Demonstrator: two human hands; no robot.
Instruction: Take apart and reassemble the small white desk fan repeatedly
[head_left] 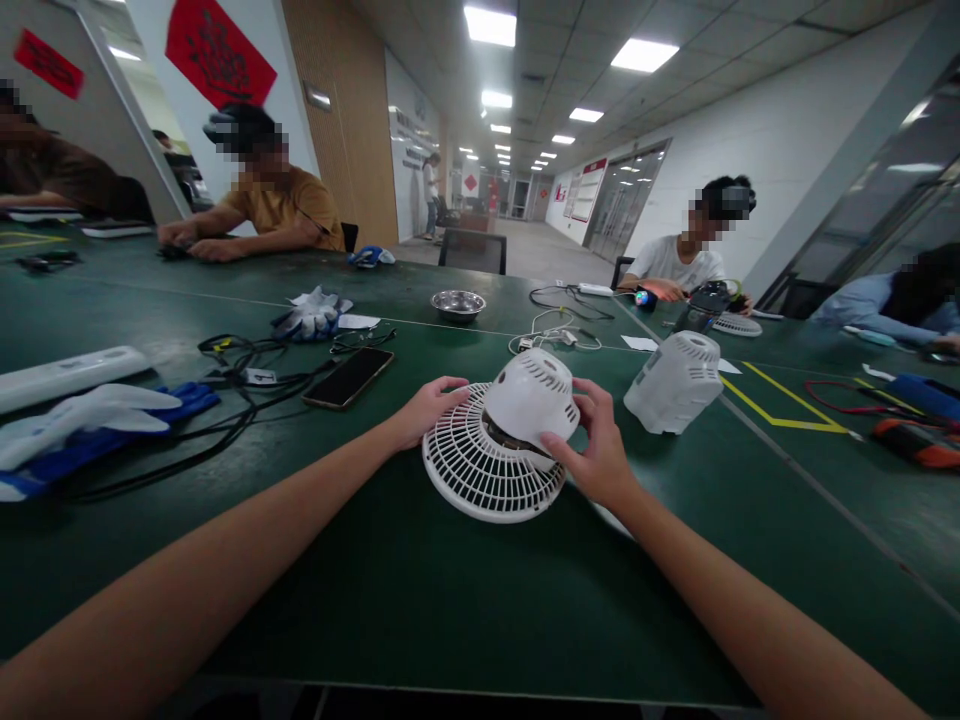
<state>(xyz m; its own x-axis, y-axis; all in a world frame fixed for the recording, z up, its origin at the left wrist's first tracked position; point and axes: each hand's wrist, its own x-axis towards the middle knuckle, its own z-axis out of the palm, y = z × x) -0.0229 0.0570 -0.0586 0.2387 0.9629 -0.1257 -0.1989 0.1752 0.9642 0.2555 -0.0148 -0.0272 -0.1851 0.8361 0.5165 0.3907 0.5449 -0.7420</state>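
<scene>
A white fan grille [487, 480] lies on the green table in front of me. On top of it sits a white vented motor cover [529, 395], tilted, with a dark gap along its lower edge. My right hand [596, 450] grips the cover from the right, thumb on its front and fingers behind. At the grille's left rim, my left hand [431, 410] has its fingers closed over the edge. A white vented plastic housing [675, 385] stands upright to the right, apart from my hands. Part of a white piece [611, 515] shows beneath my right wrist.
A phone [349, 378], black cables [251, 400] and blue-white gloves [97, 430] lie to the left. Farther back are a metal bowl [458, 304] and white cables [559, 335]. An orange-black tool [915, 440] lies at right. Several people sit around the table.
</scene>
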